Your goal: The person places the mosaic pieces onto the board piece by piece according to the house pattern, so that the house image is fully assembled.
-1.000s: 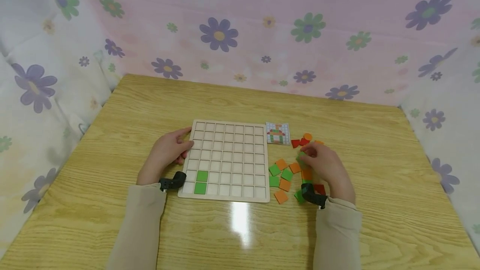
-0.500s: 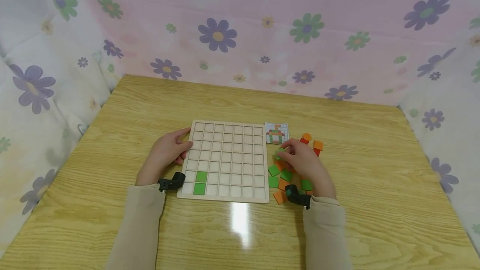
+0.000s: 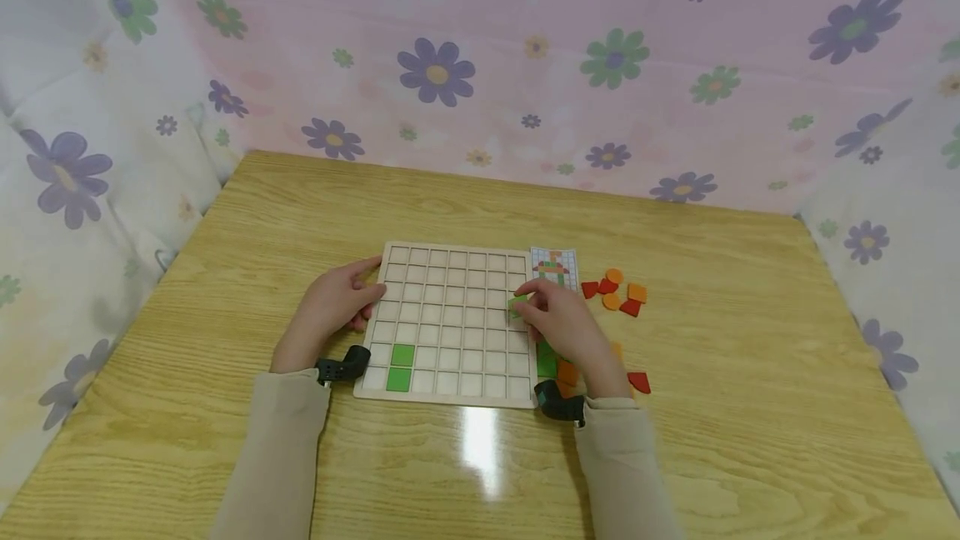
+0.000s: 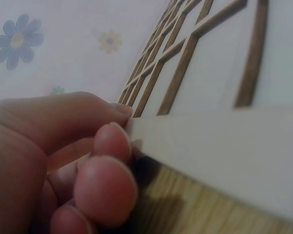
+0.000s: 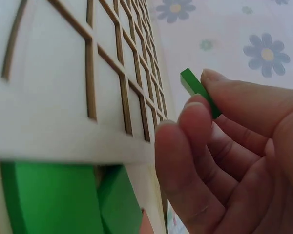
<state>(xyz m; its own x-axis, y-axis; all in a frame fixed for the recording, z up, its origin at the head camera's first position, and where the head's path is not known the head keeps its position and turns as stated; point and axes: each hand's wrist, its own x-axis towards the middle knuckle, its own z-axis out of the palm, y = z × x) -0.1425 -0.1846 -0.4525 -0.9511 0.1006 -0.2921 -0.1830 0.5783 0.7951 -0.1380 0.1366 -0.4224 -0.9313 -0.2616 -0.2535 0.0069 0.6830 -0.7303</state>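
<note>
A light wooden grid board (image 3: 450, 399) lies on the table, with green square tiles (image 3: 402, 355) in two of its lower left cells. At its left edge my left hand (image 3: 330, 302) holds the rim, one fingertip on top and curled fingertips against the side, as the left wrist view shows. My right hand (image 3: 566, 323) is over the board's right edge. Thumb and fingers pinch a green square tile (image 5: 200, 90), tilted on its edge. In the head view this tile overlaps the rightmost columns of cells.
A printed pattern card (image 3: 555, 261) lies at the board's upper right, partly behind my right hand. Red tiles (image 3: 590, 289) and orange tiles (image 3: 637, 293) lie loose to the right. Green tiles (image 5: 53, 195) sit beside the board's right edge, partly under my right hand.
My right hand has moved left from the loose tiles to the board's right edge, carrying the green tile. The left hand has stayed at the board's left edge.
</note>
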